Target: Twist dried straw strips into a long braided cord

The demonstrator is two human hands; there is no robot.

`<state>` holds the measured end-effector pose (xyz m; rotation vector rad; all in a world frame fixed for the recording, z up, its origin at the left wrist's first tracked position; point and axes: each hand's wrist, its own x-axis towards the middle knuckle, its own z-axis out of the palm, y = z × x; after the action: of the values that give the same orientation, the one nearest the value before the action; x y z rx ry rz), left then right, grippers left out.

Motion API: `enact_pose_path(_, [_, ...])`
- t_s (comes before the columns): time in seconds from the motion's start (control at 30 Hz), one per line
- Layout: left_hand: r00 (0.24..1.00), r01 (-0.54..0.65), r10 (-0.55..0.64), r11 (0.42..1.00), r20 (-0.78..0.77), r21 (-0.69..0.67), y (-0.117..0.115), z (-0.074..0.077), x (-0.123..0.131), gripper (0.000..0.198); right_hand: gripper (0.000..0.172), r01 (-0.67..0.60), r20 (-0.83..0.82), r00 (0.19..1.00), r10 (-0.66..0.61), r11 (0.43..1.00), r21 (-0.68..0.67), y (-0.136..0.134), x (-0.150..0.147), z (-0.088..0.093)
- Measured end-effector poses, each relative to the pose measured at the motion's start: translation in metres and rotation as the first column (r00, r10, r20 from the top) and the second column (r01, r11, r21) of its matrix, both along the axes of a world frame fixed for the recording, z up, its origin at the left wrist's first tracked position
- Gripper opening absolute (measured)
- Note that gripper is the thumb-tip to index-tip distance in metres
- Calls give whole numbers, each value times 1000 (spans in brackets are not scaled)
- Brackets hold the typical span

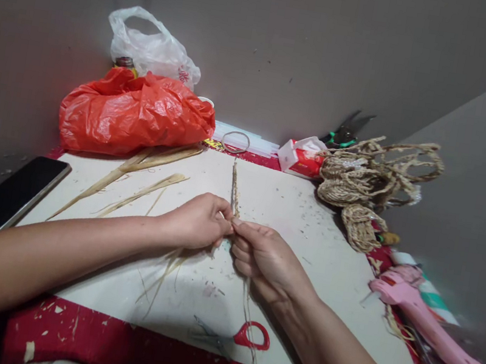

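A thin braid of dried plant fibre [235, 187] points away from me over the white board, its near end pinched between both hands. My left hand [199, 222] is closed on the braid from the left, thumb and forefinger together. Meeting it fingertip to fingertip, my right hand [265, 256] is closed on the same end from the right. Loose strands [168, 272] trail below the left hand, and thinner ones hang under the right. Red-handled scissors [253, 335] lie near the board's front edge. The exact crossing of strands is hidden by the fingers.
Dried leaf strips [134, 171] lie at left, beside a phone [5, 196]. Behind them sits a red plastic bag [138, 113]. Coiled fibre rope [364, 176], pruning shears [347, 131] and a pink glue gun [424, 318] line the right side. A tissue pack [305, 157] stands at the back.
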<state>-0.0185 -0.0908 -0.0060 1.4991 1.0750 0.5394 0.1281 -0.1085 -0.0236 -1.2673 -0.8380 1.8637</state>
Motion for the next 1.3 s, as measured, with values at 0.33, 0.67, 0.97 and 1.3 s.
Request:
enact_pose_path(0.33, [974, -4, 83, 936, -208, 353, -19, -3, 6, 13, 28, -21, -73, 997, 18, 999, -39, 0, 0, -2])
enact_pose_path(0.67, [998, -57, 56, 980, 12, 189, 13, -4, -6, 20, 16, -146, -171, 976, 135, 988, -53, 5, 10, 2])
enact_pose_path(0.97, [992, 25, -18, 998, 127, -53, 11, -12, 0, 21, 20, -264, -152, 954, 258, 964, -23, 13, 18, 3])
enact_pose_path(1.3, [995, 39, -41, 999, 86, 30, 12, -14, 1, 22, 24, -441, 434, 850, 299, 854, 276, 15, 22, 3])
